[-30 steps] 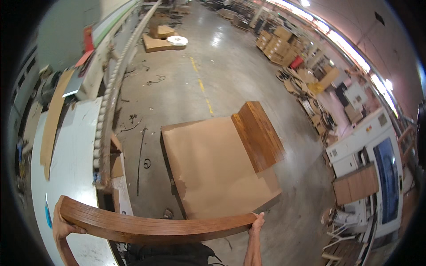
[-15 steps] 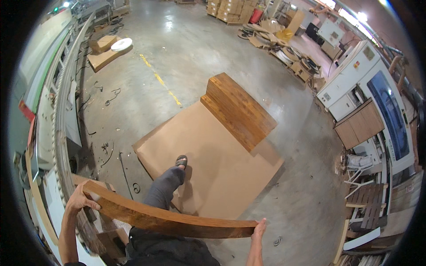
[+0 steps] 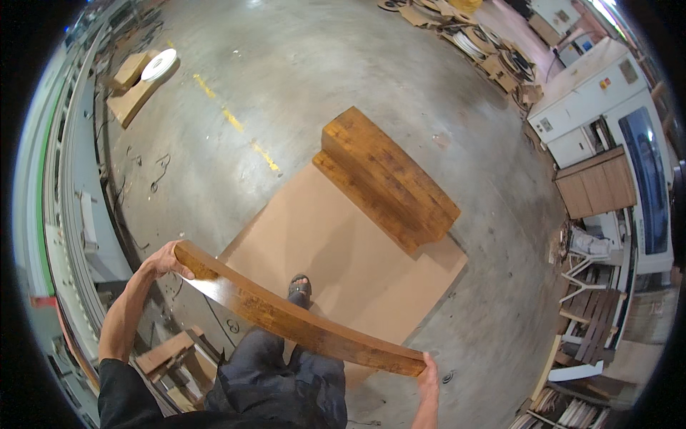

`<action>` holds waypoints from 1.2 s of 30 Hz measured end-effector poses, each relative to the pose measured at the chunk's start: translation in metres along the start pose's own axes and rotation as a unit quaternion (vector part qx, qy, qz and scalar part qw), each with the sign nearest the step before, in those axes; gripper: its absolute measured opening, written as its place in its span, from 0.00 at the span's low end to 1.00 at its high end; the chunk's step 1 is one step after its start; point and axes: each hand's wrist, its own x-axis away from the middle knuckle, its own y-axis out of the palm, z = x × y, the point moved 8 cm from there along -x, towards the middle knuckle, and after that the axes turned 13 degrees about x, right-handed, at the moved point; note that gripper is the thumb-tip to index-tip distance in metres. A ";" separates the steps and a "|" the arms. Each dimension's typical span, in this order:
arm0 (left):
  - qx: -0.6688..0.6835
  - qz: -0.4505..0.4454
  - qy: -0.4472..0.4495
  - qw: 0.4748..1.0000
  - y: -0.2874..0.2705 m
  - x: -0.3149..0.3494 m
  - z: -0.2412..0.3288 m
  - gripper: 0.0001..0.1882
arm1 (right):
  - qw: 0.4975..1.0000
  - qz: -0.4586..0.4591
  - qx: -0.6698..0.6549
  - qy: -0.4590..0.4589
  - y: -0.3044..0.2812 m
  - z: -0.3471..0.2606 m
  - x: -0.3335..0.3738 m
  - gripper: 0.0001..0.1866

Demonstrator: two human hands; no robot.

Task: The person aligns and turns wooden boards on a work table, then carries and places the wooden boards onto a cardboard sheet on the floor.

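A long brown wooden board (image 3: 286, 318) is held across the front of my body, raised above the floor. My left hand (image 3: 168, 262) grips its left end, thumb on the near face. At the other end my right hand (image 3: 427, 377) presses around the right edge; its fingers are partly hidden. Ahead lies a stack of similar brown boards (image 3: 389, 179), on the far edge of a flat cardboard sheet (image 3: 286, 222). One sandaled foot (image 3: 300, 287) stands on that sheet, below the held board.
A long machine with rails (image 3: 64, 193) runs down the left side. At the right stands a white machine cabinet (image 3: 582, 100) beside stacked brown panels (image 3: 597, 184). Cardboard and coiled edging rolls (image 3: 493, 53) lie at the far right. A white roll (image 3: 158, 65) sits on boxes at the far left.
Both hands have carried the board forward over the cardboard sheet, its left end moving up and rightward. My body has stepped closer to the stack, and the view has tilted down.
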 end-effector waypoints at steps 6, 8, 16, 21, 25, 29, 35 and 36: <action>-0.069 -0.052 -0.030 0.996 0.001 -0.104 0.097 0.36 | 0.990 -0.130 -0.024 -0.039 0.011 -0.059 -0.042 0.36; -0.075 -0.060 -0.029 0.995 0.010 -0.143 0.118 0.37 | 0.992 -0.108 -0.040 -0.045 0.019 -0.076 -0.066 0.36; -0.121 -0.066 -0.044 0.989 0.044 -0.341 0.143 0.38 | 0.997 -0.070 -0.026 -0.022 0.056 -0.108 -0.232 0.38; -0.122 -0.060 -0.084 0.987 0.031 -0.495 0.095 0.43 | 0.997 -0.041 -0.033 0.058 0.097 -0.093 -0.350 0.39; -0.135 -0.057 -0.085 0.986 0.040 -0.641 0.057 0.45 | 0.996 0.040 0.053 0.054 0.119 -0.064 -0.458 0.36; -0.123 -0.107 -0.088 0.983 0.067 -0.783 0.008 0.42 | 0.994 0.091 0.032 0.050 0.113 -0.034 -0.551 0.43; -0.137 -0.107 -0.077 0.982 0.042 -0.872 -0.025 0.27 | 0.996 0.039 0.064 -0.056 0.156 -0.050 -0.627 0.34; -0.133 -0.104 -0.079 0.982 0.043 -0.872 -0.024 0.25 | 0.997 0.050 0.031 -0.056 0.162 -0.049 -0.632 0.34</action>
